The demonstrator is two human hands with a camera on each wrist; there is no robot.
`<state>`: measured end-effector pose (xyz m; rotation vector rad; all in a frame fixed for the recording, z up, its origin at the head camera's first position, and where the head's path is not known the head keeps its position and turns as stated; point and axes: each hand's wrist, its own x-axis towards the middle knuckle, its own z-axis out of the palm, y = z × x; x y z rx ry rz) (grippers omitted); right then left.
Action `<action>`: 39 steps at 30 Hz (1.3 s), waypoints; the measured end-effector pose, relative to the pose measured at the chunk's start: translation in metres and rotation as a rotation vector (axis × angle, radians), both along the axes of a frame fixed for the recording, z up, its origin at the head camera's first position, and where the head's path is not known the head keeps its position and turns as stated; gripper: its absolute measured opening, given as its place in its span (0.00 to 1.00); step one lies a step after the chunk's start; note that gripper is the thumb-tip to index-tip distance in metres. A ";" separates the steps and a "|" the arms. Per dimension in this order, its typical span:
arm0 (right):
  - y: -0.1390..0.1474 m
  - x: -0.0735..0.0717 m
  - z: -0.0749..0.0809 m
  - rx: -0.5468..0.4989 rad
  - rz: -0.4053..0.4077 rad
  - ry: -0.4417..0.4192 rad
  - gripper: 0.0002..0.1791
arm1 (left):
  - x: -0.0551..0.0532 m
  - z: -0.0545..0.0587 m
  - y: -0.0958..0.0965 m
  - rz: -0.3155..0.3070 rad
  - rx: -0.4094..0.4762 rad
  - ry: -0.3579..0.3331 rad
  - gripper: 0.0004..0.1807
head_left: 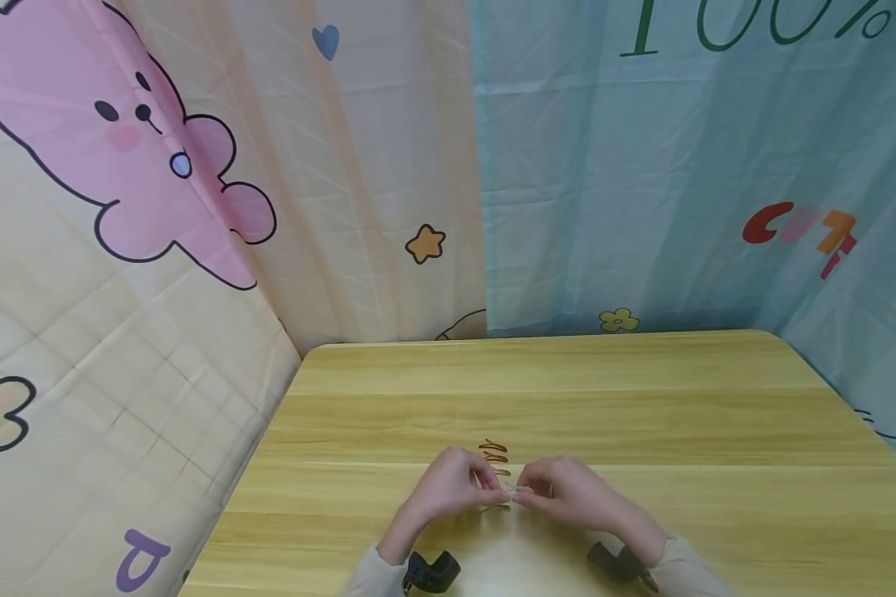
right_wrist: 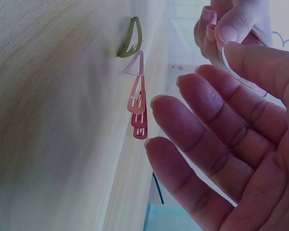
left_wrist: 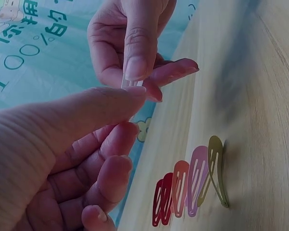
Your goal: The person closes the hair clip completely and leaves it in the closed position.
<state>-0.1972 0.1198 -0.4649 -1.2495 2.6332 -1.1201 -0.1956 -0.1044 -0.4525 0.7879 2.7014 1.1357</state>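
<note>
Left hand (head_left: 455, 482) and right hand (head_left: 571, 495) pinch one pale hair clip (left_wrist: 126, 83) — one at each end — above the wooden table (head_left: 642, 414). Below and beyond, I see five coloured clips (left_wrist: 181, 166) in a row.

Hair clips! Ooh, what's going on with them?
A person is pinching one whitish hair clip between their left hand and right hand, holding it up above the table. In a line on the table lie two red clips, an orange clip, a purple clip and an olive-green clip. Neither hand is touching those.
</note>
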 end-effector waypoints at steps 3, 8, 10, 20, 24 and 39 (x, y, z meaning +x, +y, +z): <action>-0.001 0.000 -0.001 -0.008 0.001 0.007 0.08 | 0.001 -0.001 0.001 -0.003 -0.007 0.009 0.08; -0.001 -0.001 -0.002 -0.009 -0.005 0.006 0.10 | 0.001 -0.002 0.002 -0.013 -0.003 0.022 0.09; -0.001 -0.001 -0.002 -0.004 -0.011 0.000 0.11 | 0.001 -0.001 0.002 -0.017 0.000 0.026 0.08; 0.001 -0.003 0.000 -0.010 -0.021 -0.020 0.12 | 0.001 0.002 0.000 0.015 0.054 -0.002 0.09; 0.002 -0.003 0.001 -0.023 -0.021 -0.026 0.12 | 0.001 0.004 -0.001 0.025 0.072 0.004 0.10; 0.006 -0.003 0.004 -0.053 -0.017 -0.118 0.13 | -0.001 0.003 0.001 0.085 0.169 -0.060 0.10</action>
